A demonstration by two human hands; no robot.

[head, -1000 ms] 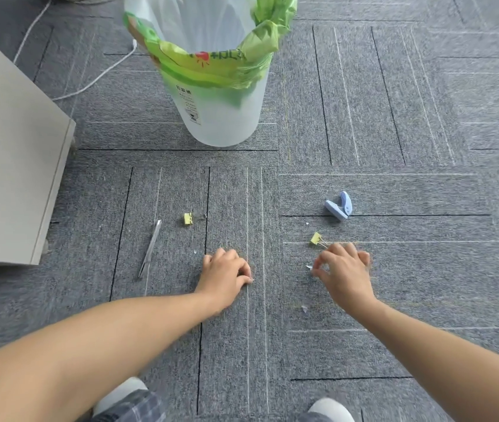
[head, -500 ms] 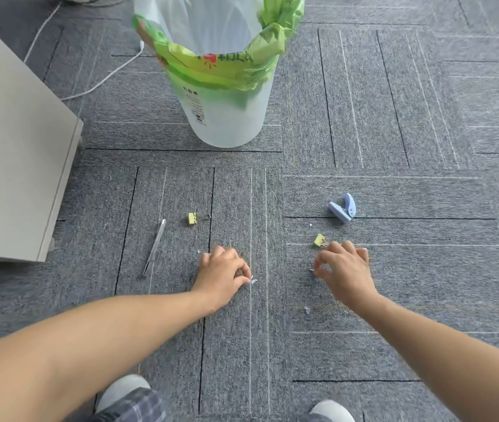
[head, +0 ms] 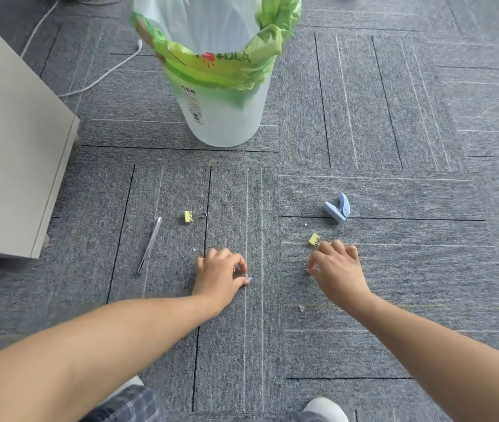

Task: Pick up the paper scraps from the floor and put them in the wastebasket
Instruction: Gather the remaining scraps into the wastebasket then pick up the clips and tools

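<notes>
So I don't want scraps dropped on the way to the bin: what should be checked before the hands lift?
1. Left hand pinching a scrap: ok, white bit at fingertips.
2. Right hand holding a scrap: cannot tell, fingers hide it.
3. Wastebasket upright, liner open: ok.
4. Floor free of scraps: not ok, one lies beside the right forearm.
5. Yellow binder clip clear of the right hand: not ok, it is at the fingertips.
</notes>
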